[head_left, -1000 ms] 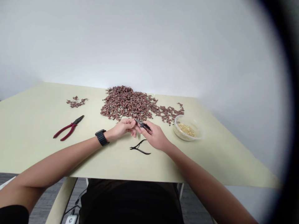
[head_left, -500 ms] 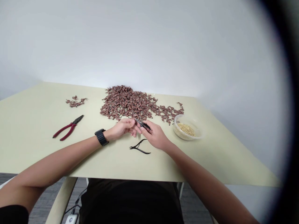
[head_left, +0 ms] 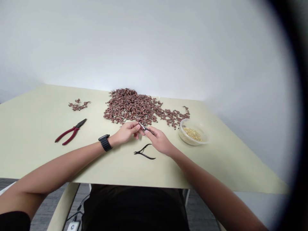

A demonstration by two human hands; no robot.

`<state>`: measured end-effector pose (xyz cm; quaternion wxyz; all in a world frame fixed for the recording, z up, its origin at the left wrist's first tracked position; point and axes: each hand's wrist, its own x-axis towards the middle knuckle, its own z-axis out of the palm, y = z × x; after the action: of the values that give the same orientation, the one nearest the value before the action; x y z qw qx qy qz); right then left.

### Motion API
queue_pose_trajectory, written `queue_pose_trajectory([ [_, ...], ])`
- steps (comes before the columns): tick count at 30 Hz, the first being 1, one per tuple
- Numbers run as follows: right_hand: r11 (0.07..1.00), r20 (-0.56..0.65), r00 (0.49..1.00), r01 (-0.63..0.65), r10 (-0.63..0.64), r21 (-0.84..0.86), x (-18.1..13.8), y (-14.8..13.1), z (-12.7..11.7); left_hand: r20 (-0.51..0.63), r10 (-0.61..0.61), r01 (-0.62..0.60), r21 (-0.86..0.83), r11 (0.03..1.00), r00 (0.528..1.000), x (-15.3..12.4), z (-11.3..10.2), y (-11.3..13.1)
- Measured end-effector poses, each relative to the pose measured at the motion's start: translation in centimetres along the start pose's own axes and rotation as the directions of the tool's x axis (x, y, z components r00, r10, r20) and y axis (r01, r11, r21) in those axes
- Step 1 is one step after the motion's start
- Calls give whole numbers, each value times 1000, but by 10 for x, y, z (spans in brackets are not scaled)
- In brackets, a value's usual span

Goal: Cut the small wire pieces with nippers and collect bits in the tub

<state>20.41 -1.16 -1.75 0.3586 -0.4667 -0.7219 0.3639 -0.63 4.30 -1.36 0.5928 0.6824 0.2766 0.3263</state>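
My right hand (head_left: 160,140) is closed around a small pair of pliers (head_left: 142,126) with dark handles and a bright metal jaw. The jaw points up and left, reaching the fingertips of my left hand (head_left: 127,132). Thumb and forefinger of that left hand are pinched together; whatever lies between them is too small to make out. Just beyond both hands spreads a large heap of small reddish-brown parts (head_left: 131,104) with dark ends and thin shiny wires. Black nippers (head_left: 144,152) lie on the table below my hands.
Red-handled pliers (head_left: 71,131) lie at the left, below a small cluster of brown parts (head_left: 79,106). A clear plastic tub (head_left: 184,140) holding small gold-coloured pieces stands at the right. The pale table (head_left: 115,171) meets the wall at the back.
The handles of the pliers in my right hand have come closer together, with the fingers tighter around them. My left fingers have shifted slightly; both hands stay in place.
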Motion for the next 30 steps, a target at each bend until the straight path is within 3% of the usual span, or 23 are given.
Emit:
queue_pose_trajectory([
  [9,999,13,999,-41,40,30,-3,0,-1,-70,20,-14,83,996,997,1,2,-3],
  [11,998,-20,999,-48,48,-35,-3,2,-3,-153,34,-11,150,989,988,3,-10,6],
  [13,983,-87,995,-55,40,-175,-2,5,-6,-315,107,21,377,926,943,6,-37,20],
  [14,962,-132,991,-73,39,-265,-2,8,-9,-406,176,82,544,835,897,6,-56,27],
  [16,885,-215,975,-149,57,-442,0,16,-14,-507,240,316,775,548,828,4,-103,39],
  [19,738,-269,955,-271,126,-618,1,31,-22,-703,160,694,711,113,693,-10,-177,40],
  [20,698,-271,951,-293,146,-654,2,36,-24,-744,115,748,664,16,658,-16,-199,37],
  [22,637,-271,949,-310,161,-706,1,43,-27,-772,52,773,632,-45,634,-30,-230,28],
  [24,589,-269,953,-297,137,-752,0,46,-26,-781,25,781,623,-46,624,-39,-245,20],
  [27,533,-265,962,-256,61,-807,-2,47,-20,-767,45,769,639,-30,640,-36,-241,16],
  [29,519,-262,965,-238,29,-821,-4,48,-16,-712,70,713,701,12,698,-25,-227,17],
  [30,519,-262,965,-233,19,-822,-5,49,-15,-655,74,653,756,53,752,-19,-217,17],
])
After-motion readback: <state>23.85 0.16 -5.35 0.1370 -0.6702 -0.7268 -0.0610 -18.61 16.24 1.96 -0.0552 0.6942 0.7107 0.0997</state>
